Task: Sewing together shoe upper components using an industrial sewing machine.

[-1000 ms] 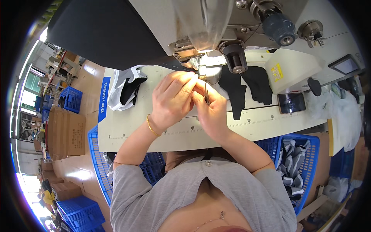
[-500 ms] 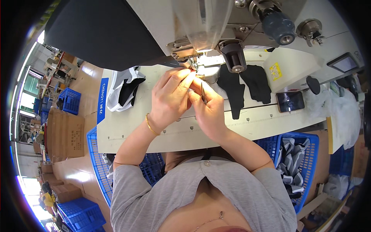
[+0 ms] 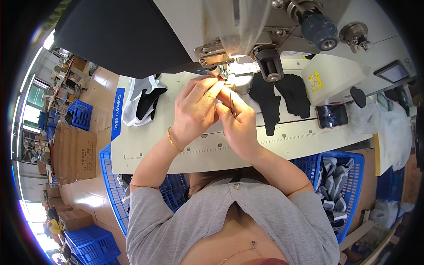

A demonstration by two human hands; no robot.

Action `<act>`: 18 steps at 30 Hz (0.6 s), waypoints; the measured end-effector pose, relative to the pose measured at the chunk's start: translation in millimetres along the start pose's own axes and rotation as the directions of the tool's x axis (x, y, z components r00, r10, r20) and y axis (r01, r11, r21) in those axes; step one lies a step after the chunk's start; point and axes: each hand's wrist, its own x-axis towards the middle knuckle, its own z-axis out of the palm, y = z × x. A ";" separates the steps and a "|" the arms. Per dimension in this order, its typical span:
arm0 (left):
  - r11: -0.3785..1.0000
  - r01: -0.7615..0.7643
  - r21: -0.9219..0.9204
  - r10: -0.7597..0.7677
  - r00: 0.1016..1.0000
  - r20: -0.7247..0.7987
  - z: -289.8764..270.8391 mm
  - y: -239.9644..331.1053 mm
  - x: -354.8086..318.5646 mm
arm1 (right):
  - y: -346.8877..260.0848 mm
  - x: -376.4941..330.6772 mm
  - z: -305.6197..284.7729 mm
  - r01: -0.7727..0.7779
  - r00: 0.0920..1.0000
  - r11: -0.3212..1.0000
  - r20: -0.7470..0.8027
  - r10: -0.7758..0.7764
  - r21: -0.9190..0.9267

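Under the lit sewing machine head (image 3: 216, 57), my left hand (image 3: 194, 108) is closed, thumb and fingertips pinched together close to the needle area. What it pinches is hidden by the fingers. My right hand (image 3: 240, 126) is closed beside it, fingertips meeting those of the left. A slim, dark, pointed metal tool (image 3: 232, 105) lies in its grip, point upward; whether it is tweezers or snips I cannot tell. Right of the hands, two black fabric pieces (image 3: 266, 104) (image 3: 295, 96) rest on the machine bed. To the left lies a white-and-black fabric piece (image 3: 143, 101).
A phone (image 3: 332, 115) and a clear plastic bag (image 3: 388, 132) are at the right of the pale table (image 3: 176, 161). Blue baskets flank me; the right basket (image 3: 357, 190) holds grey, white and black pieces. A cardboard box (image 3: 75, 152) stands on the left floor.
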 end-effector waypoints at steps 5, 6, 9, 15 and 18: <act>0.968 -0.179 0.176 0.198 0.975 -0.097 7.2 -29.5 -25.5 | -2.8 -4.1 -5.3 -0.090 0.996 0.994 0.017 0.089 0.062; 0.967 -0.179 0.179 0.199 0.975 -0.097 10.1 -34.6 -30.6 | -3.4 -4.7 -6.5 -0.089 0.996 0.994 0.019 0.088 0.063; 0.981 -0.025 0.194 0.032 0.999 -0.036 18.7 -44.0 -36.3 | -5.4 -5.6 -10.2 -0.101 0.994 0.994 0.055 0.099 0.032; 0.992 0.058 0.110 -0.055 0.998 -0.023 37.3 -28.2 -29.1 | -0.2 -11.3 -19.2 -0.002 0.995 1.000 0.096 0.003 -0.011; 0.995 0.063 0.071 -0.060 0.997 -0.040 44.1 -23.2 -29.4 | -0.3 -16.9 -24.5 0.007 0.994 0.994 0.109 -0.019 0.107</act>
